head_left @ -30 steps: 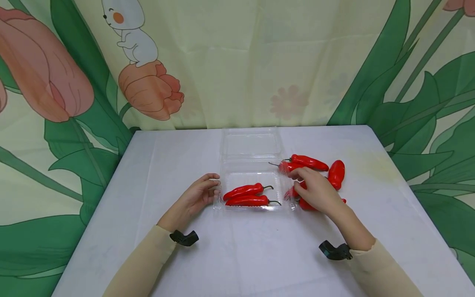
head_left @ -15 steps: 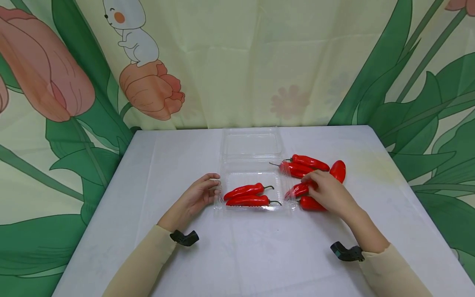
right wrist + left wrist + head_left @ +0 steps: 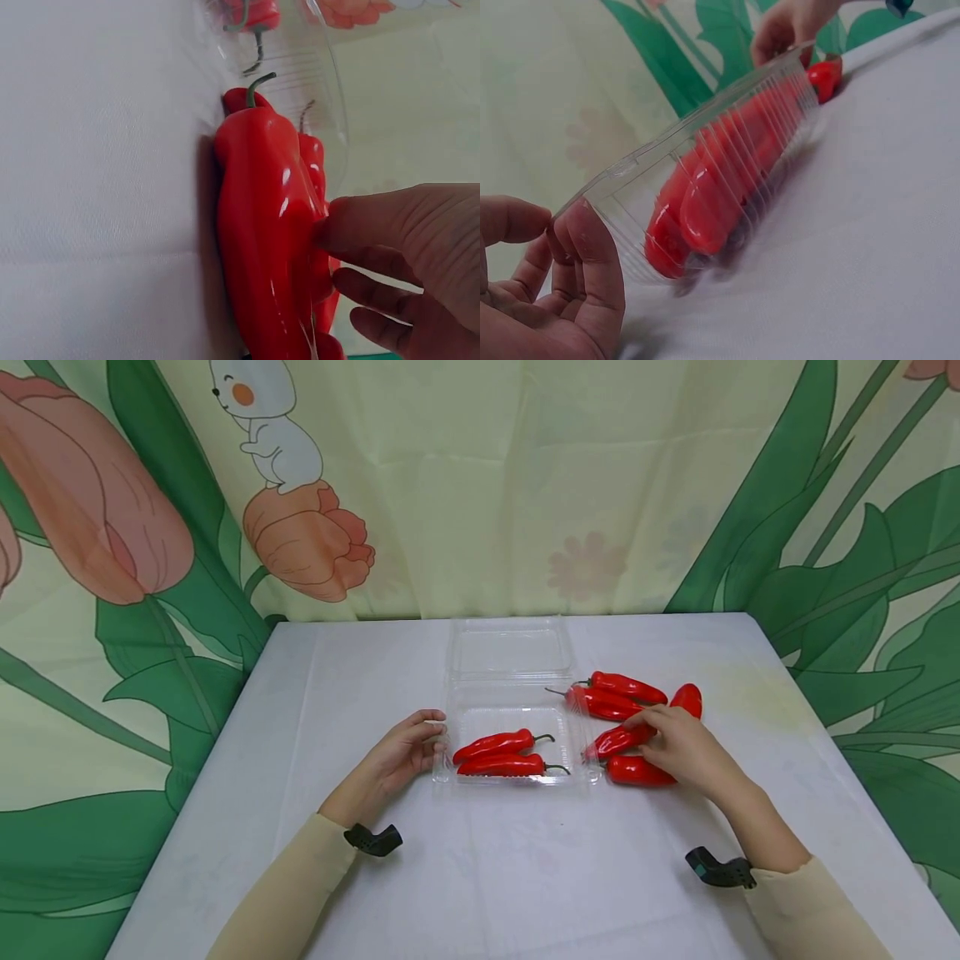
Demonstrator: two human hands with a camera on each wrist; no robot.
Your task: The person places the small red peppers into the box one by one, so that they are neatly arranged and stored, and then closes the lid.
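A hinged clear plastic container (image 3: 510,718) lies with its lid flipped back. Two red chili peppers (image 3: 498,765) with green stems lie side by side in its base. At the left rim is my left hand (image 3: 405,750); in the left wrist view its thumb and fingers pinch the container's corner. My right hand (image 3: 678,752), at the loose peppers, pinches a red pepper (image 3: 618,741) just right of the container, from above. Another red pepper (image 3: 637,771) lies in front of that one; in the right wrist view this nearer pepper (image 3: 262,210) partly hides the pinching fingertips (image 3: 341,225).
Behind the right hand lie two more red peppers (image 3: 603,703), one partly over the container's right edge, and another pepper (image 3: 687,699) further right. A white cloth (image 3: 510,868) covers the table. A printed curtain (image 3: 480,493) hangs along the back edge.
My right hand has moved right along the loose peppers, and the pepper at its fingers has shifted slightly right. The left hand and the container have stayed in place.
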